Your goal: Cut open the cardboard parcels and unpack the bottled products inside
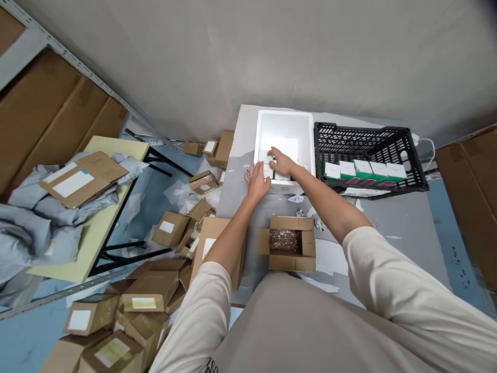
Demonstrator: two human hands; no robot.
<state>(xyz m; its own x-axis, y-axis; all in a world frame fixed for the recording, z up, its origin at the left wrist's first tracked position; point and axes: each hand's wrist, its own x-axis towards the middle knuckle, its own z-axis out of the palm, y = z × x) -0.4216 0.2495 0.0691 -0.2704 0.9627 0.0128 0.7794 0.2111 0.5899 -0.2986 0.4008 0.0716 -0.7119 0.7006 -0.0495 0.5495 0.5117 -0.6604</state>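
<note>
A white foam box [285, 126] stands on the table, with small white boxes [288, 145] inside its lower part. My right hand [282, 163] reaches into it from the right, fingers bent around the edge of a small white box [265, 155]. At the near left corner, my left hand [257, 181] curls over the foam rim, its thumb and fingers against a small white box beside the right fingertips. The hands partly hide these boxes. Nearer my body lies an open cardboard carton [292, 259] with bubble wrap [285, 240] in it.
To the right, a black plastic crate [361, 135] holds several green and white boxes [363, 167]. Crumpled paper [295, 199] litters the grey table [404, 238]. Cardboard parcels [151, 290] crowd the floor at left. Grey mailing bags [58, 238] cover a yellowish table [91, 228].
</note>
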